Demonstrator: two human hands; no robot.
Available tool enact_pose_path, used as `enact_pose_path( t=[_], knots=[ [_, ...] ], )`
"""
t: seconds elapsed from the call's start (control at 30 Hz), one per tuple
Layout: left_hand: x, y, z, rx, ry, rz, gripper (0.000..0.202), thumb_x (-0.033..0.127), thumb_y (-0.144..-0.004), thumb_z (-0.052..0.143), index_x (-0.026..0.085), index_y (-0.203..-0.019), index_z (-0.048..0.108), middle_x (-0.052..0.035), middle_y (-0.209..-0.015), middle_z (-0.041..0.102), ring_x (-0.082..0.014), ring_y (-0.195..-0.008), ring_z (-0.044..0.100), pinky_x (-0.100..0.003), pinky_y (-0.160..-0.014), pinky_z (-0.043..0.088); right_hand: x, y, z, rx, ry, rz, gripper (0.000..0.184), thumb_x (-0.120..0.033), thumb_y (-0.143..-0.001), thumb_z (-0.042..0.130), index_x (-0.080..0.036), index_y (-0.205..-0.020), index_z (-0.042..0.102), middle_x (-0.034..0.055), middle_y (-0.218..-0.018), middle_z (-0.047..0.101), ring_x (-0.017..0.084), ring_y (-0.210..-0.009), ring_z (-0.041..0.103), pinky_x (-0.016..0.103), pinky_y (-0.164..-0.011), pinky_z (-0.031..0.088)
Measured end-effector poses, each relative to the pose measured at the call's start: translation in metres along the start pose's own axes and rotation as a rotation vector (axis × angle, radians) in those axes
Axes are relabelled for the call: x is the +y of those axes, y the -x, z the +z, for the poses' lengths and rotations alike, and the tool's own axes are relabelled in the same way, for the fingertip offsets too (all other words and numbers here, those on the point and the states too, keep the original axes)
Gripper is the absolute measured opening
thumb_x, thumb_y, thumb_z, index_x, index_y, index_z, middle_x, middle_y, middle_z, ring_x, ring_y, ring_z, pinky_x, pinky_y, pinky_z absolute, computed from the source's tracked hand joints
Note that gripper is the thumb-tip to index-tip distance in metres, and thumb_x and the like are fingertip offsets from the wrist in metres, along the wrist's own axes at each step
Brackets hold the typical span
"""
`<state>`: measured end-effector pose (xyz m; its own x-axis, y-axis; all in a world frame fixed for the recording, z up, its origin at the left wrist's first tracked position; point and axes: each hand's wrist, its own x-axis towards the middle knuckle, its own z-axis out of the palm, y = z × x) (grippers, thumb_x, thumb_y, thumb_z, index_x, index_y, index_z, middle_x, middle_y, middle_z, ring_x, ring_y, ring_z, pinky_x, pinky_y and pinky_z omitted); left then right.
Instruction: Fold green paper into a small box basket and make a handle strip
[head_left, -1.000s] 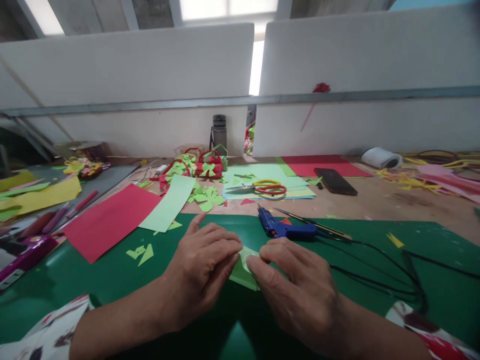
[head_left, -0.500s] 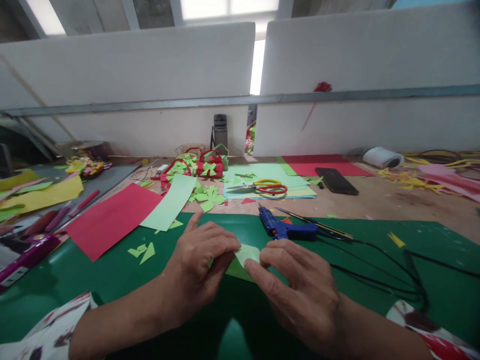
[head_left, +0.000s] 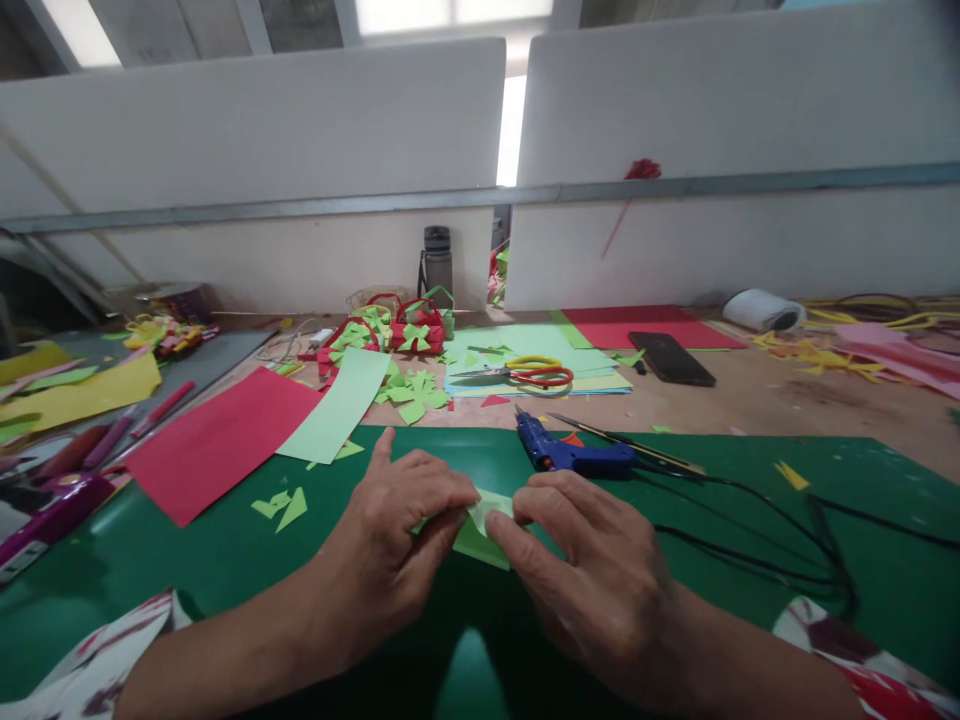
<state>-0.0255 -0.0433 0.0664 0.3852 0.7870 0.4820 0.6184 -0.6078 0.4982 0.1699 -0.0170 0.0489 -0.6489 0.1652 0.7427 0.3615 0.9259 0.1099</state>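
Observation:
A small piece of light green paper (head_left: 480, 545) is held between my two hands above the green mat (head_left: 217, 560). It looks folded, its upper flap paler than the part below. My left hand (head_left: 409, 530) pinches its left side between thumb and fingers. On the right side, the thumb and index finger of my right hand (head_left: 592, 570) close on the paper. The fingers cover both ends of the piece. Just beyond my right hand lies a blue glue gun (head_left: 574, 455), its nozzle pointing away to the left.
Yellow-and-red scissors (head_left: 536, 372) rest on stacked coloured paper. Beside the glue gun is a thin pointed tool (head_left: 637, 445). A black cord (head_left: 750, 555) crosses the right side. Red paper (head_left: 225, 440), green scraps (head_left: 289, 508), small red paper baskets (head_left: 416, 335) and a phone (head_left: 671, 358) lie around.
The view has shifted slightly. Both hands keep hold of the green paper in almost the same place, drawn very slightly closer together.

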Motion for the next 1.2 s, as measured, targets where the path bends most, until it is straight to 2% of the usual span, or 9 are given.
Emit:
enact_pose_path(
  t=[0.13,0.33,0.47,0.57,0.73,0.93,1.1,1.2],
  knots=[
    [0.000,0.001,-0.001,-0.016,-0.001,-0.011,0.021,0.008,-0.088,0.045,0.024,-0.091,0.058,0.0060,-0.084,0.065,-0.0129,-0.082,0.059,-0.052,-0.106,0.008,-0.001,-0.001,0.001,-0.001,0.022,0.002,0.022,-0.003,-0.081,0.046,-0.005,-0.092,0.066,0.0108,-0.071,0.058,0.021,-0.073,0.053,0.037,-0.067,0.048],
    [0.003,0.003,-0.002,-0.031,0.026,-0.029,0.022,0.010,-0.083,0.049,0.027,-0.094,0.058,0.0064,-0.088,0.066,-0.0161,-0.085,0.060,-0.061,-0.104,0.011,0.000,-0.003,0.004,-0.014,0.040,-0.003,0.022,-0.003,-0.081,0.046,-0.003,-0.090,0.066,0.0120,-0.070,0.058,0.022,-0.073,0.053,0.038,-0.066,0.048],
    [0.002,0.004,0.001,-0.013,0.001,-0.054,0.015,0.014,-0.081,0.054,0.026,-0.087,0.060,0.0060,-0.082,0.066,-0.0172,-0.081,0.060,-0.063,-0.103,0.009,0.000,-0.004,0.005,-0.022,0.059,-0.006,0.022,-0.004,-0.082,0.045,-0.004,-0.089,0.066,0.0113,-0.069,0.057,0.022,-0.073,0.053,0.038,-0.066,0.048],
    [0.001,0.003,0.005,0.015,-0.041,-0.076,0.016,0.011,-0.082,0.051,0.023,-0.079,0.061,0.0056,-0.075,0.065,-0.0150,-0.075,0.060,-0.062,-0.103,0.009,-0.001,-0.005,0.005,-0.020,0.049,-0.003,0.022,-0.004,-0.082,0.044,-0.004,-0.088,0.066,0.0108,-0.069,0.057,0.022,-0.073,0.053,0.037,-0.066,0.047],
    [0.003,0.001,0.006,0.125,-0.074,-0.056,0.015,0.010,-0.081,0.052,0.020,-0.073,0.061,0.0049,-0.071,0.064,-0.0133,-0.072,0.059,-0.057,-0.106,0.008,-0.001,-0.005,0.002,-0.029,0.007,0.010,0.026,-0.005,-0.084,0.038,-0.008,-0.083,0.064,0.0099,-0.070,0.058,0.020,-0.073,0.052,0.036,-0.069,0.047],
    [0.005,0.004,0.008,0.122,-0.057,-0.039,0.016,0.010,-0.082,0.051,0.021,-0.075,0.060,0.0048,-0.073,0.065,-0.0126,-0.072,0.059,-0.055,-0.108,0.002,-0.002,-0.002,0.003,0.029,0.036,-0.022,0.023,-0.007,-0.082,0.039,-0.008,-0.082,0.063,0.0101,-0.070,0.058,0.022,-0.073,0.051,0.037,-0.069,0.047],
    [0.007,0.006,0.009,0.110,-0.028,-0.022,0.016,0.011,-0.084,0.051,0.022,-0.078,0.060,0.0043,-0.076,0.065,-0.0133,-0.076,0.060,-0.053,-0.108,-0.005,-0.003,-0.003,-0.002,0.012,0.049,-0.036,0.023,-0.006,-0.082,0.040,-0.008,-0.081,0.062,0.0097,-0.068,0.058,0.021,-0.072,0.052,0.036,-0.067,0.047],
    [0.009,0.007,0.009,0.108,-0.032,-0.010,0.014,0.011,-0.082,0.051,0.021,-0.081,0.061,0.0027,-0.077,0.066,-0.0152,-0.079,0.060,-0.054,-0.109,-0.001,-0.003,-0.003,-0.003,0.017,0.031,-0.036,0.022,-0.006,-0.082,0.039,-0.009,-0.081,0.061,0.0094,-0.068,0.057,0.021,-0.071,0.053,0.035,-0.066,0.047]
  ],
)
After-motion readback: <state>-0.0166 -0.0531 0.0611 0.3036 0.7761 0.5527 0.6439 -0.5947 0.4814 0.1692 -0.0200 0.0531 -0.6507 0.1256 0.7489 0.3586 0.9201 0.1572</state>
